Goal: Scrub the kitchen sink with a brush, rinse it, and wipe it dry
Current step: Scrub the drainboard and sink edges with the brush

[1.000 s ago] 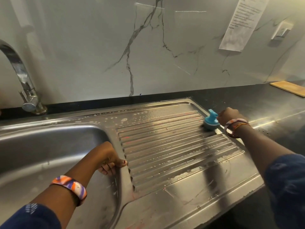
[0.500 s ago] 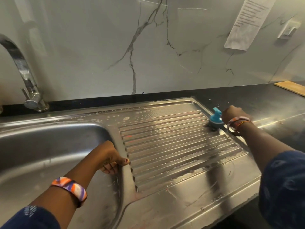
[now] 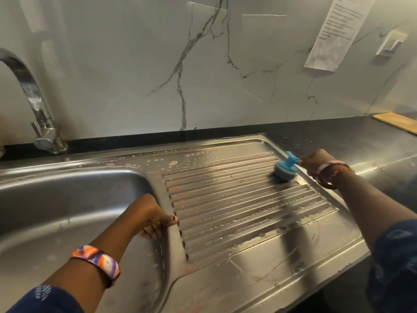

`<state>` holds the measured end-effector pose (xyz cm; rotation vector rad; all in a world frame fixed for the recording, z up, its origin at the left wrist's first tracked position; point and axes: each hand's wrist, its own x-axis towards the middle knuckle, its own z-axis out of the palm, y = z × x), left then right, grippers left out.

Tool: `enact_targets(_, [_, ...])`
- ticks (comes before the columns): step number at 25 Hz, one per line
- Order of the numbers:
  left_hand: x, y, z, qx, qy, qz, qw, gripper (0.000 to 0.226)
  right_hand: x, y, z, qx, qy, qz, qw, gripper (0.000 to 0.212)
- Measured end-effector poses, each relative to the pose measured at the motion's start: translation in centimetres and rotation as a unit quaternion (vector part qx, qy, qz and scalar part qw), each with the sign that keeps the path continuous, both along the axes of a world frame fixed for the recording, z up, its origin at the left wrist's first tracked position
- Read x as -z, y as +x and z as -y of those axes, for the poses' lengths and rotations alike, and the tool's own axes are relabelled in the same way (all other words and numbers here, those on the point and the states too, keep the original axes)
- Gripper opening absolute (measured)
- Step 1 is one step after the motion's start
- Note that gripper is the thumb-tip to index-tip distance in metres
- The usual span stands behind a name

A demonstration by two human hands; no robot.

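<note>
Stainless-steel kitchen sink (image 3: 259, 267), set in the dark worktop (image 3: 361, 141), mid-scrub: right hand (image 3: 316, 160) grips blue round-headed brush (image 3: 284, 169) on far-right drainboard ribs, left hand (image 3: 151, 216) clasps basin rim; next, work nearer ribs, then rinse.

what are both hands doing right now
Left hand: grips the rim of the stainless steel sink.
Right hand: holds the handle of the blue round scrub brush.

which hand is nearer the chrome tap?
Left. The left hand grips the steel basin rim, nearer the chrome tap; the right hand holds the blue scrub brush at the ribbed drainboard's far end.
</note>
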<state>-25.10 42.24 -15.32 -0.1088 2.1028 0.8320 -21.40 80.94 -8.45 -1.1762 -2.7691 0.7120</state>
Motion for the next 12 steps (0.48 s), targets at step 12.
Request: enact_targets(12, [-0.9,0.3,0.1,-0.002,0.002,0.003,1.000,0.029,3.1,1.9,25.5,-0.347,0.029,-0.091,0.933,0.035])
